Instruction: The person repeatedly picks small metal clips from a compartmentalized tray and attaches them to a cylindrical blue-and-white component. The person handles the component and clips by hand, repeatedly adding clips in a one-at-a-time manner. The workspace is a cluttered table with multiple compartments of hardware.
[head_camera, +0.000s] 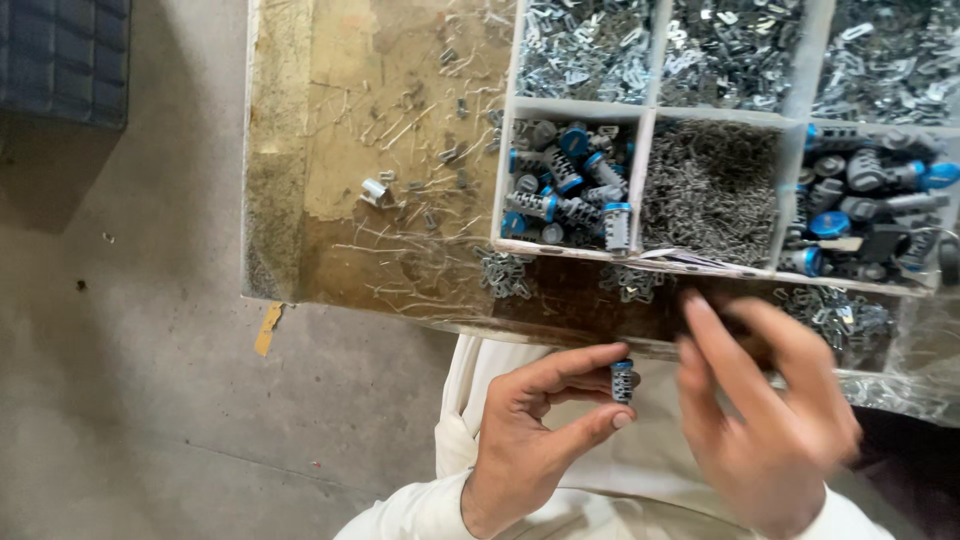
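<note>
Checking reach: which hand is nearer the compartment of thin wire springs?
Right. The right hand lies just below the wire spring compartment; the left hand, pinching a small blue-capped cylinder, sits lower left.

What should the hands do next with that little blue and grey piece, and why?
Probably bring the right hand in to the small cylinder that the left hand pinches between thumb and finger. The right hand is blurred, open and close beside it, just below the table edge. The divided tray above holds thin wire bits and more such cylinders, so a small part may go on next.
</note>
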